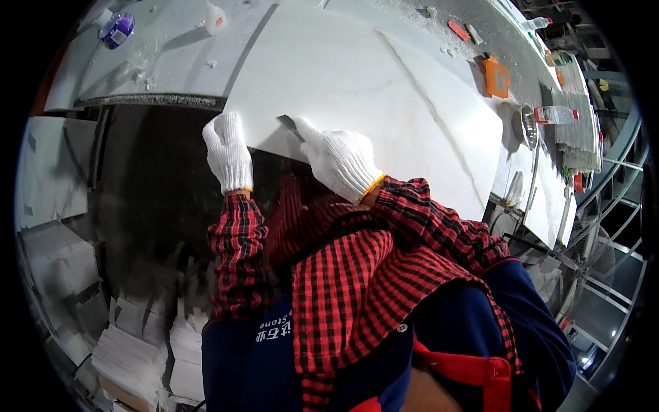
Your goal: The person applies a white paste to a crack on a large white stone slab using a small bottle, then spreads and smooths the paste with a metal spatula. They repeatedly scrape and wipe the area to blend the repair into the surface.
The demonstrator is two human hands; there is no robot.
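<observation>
A large white marble slab (329, 75) with a grey vein lies on the work surface in front of me. My left hand (228, 152), in a white knitted glove, grips the slab's near left corner with its fingers bent. To the right of it, my gloved right hand (341, 161) is closed on a thin grey flat blade (290, 126) at the slab's near edge. My index finger lies along the blade. Its exact kind cannot be made out, and my right palm is hidden.
A purple-labelled tub (117, 31) and a white bottle (214, 19) stand at the far left. To the right are an orange plastic piece (495, 77), a metal bowl (527, 127) and a clear bottle (556, 115). Stacked pale slabs (130, 357) stand at lower left, below a dark gap.
</observation>
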